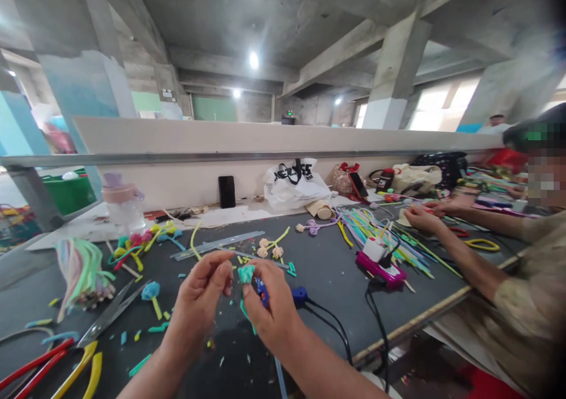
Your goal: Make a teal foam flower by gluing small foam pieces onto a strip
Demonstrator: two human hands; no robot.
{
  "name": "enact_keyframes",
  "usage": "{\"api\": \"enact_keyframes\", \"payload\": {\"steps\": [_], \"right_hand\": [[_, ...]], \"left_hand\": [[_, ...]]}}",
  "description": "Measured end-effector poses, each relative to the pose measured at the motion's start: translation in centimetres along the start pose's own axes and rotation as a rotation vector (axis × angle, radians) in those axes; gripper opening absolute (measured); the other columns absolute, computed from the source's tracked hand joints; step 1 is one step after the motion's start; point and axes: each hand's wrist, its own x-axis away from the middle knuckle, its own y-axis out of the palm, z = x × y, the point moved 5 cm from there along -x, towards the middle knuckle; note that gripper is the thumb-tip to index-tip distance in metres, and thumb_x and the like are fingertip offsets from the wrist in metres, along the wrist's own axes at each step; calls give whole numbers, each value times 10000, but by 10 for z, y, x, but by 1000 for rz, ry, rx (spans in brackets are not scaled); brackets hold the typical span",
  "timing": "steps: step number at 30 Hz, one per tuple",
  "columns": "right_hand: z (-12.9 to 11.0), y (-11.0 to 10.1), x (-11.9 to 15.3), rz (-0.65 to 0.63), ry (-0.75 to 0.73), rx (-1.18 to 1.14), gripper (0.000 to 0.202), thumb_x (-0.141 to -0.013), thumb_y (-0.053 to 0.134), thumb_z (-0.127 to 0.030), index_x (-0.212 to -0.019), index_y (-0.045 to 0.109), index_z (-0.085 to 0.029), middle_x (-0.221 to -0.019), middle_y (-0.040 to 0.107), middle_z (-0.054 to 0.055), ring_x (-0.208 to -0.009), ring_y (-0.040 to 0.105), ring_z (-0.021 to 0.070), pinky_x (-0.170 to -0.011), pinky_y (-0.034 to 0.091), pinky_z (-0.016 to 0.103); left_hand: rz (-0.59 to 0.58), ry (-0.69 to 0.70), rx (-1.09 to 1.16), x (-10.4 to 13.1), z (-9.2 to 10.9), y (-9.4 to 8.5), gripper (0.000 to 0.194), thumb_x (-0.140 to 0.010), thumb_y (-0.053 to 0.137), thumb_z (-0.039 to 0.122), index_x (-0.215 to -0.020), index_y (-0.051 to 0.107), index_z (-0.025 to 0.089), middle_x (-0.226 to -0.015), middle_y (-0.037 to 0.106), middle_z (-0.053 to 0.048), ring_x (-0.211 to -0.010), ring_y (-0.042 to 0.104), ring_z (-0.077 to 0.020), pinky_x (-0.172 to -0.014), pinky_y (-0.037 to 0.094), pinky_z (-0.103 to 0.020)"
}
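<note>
My right hand (276,302) pinches a small teal flower-like piece (246,274) between thumb and fingers, above the dark tabletop. A teal strip hangs just below it. Close on the left, my left hand (198,299) is raised with thumb and fingertips drawn together; whatever is between them is too small to make out. Behind my right hand, and partly hidden by it, lies a blue tool (299,296) with black cords. Peach flower pieces (263,247) sit just beyond my hands. A blue flower on a yellow-green stem (151,291) lies to the left.
Red-handled and yellow-handled scissors (95,328) lie front left, near a bundle of pastel strips (84,272). A purple power strip (381,268) with cords is at right. A co-worker's hands (424,216) work further right. Behind are a phone (227,191) and white bag (297,184).
</note>
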Motion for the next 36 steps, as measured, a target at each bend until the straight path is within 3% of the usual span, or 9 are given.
{"api": "enact_keyframes", "payload": {"steps": [3, 5, 9, 14, 19, 25, 29, 33, 36], "right_hand": [[0, 1, 2, -43, -3, 85, 180, -783, 481, -144, -952, 533, -180, -916, 594, 54, -890, 520, 195, -817, 374, 344], [-1, 4, 3, -83, 6, 137, 139, -786, 477, -149, -912, 530, -172, -873, 595, 54, -850, 520, 199, -800, 368, 360], [-3, 6, 4, -134, 51, 142, 98, -801, 492, -180, -881, 548, -166, -851, 604, 58, -840, 525, 204, -819, 354, 389], [2, 7, 1, -196, 310, -283, 275, -763, 589, -264, -1026, 591, -183, -993, 624, 73, -936, 546, 205, -855, 392, 352], [13, 23, 6, -231, 685, -871, 278, -804, 553, -429, -854, 670, -181, -775, 640, 18, -826, 569, 175, -799, 409, 314], [14, 35, 12, -301, 806, -1164, 288, -755, 638, -409, -728, 683, -125, -635, 603, 13, -658, 546, 124, -714, 412, 278], [15, 39, 16, -305, 919, -1307, 268, -693, 708, -356, -735, 661, -96, -639, 626, 36, -576, 570, 110, -625, 429, 256], [19, 44, 24, -320, 1073, -1402, 215, -671, 731, -285, -761, 621, -124, -662, 644, 26, -508, 574, 88, -579, 430, 243], [21, 44, 24, -272, 1103, -1439, 189, -659, 737, -235, -756, 611, -132, -637, 635, 7, -483, 547, 69, -594, 441, 254]], "left_hand": [[-65, -4, 53, 5, -15, 5, 279, -742, 646, 280, -1015, 617, 232, -780, 631, 12, -687, 555, -132, -638, 448, -224], [-94, -58, 70, 10, -27, 6, 263, -714, 681, 255, -972, 643, 226, -843, 658, -7, -761, 575, -145, -691, 456, -227], [-56, -182, 227, 12, -38, 0, 158, -699, 704, 238, -853, 677, 219, -772, 661, 12, -713, 565, -110, -664, 444, -185], [-28, -359, 507, 8, -37, 0, 144, -674, 727, 265, -777, 676, 177, -707, 650, 2, -659, 564, -103, -630, 450, -190], [42, -469, 631, 9, -42, 1, 275, -600, 782, 277, -835, 683, 172, -710, 657, -2, -639, 584, -106, -629, 472, -211], [-2, -507, 645, 15, -43, 7, 312, -586, 789, 271, -861, 687, 165, -598, 580, 39, -445, 457, -51, -431, 414, -184], [-32, -532, 605, 17, -40, 9, 315, -605, 773, 269, -897, 687, 187, -644, 597, 35, -413, 453, -60, -343, 404, -188], [48, -526, 546, 16, -43, 3, 300, -562, 801, 229, -843, 713, 170, -750, 653, -1, -512, 536, -70, -454, 483, -185], [27, -535, 542, 16, -45, 2, 281, -574, 794, 229, -839, 722, 171, -711, 651, -1, -501, 533, -64, -485, 486, -186]]}}
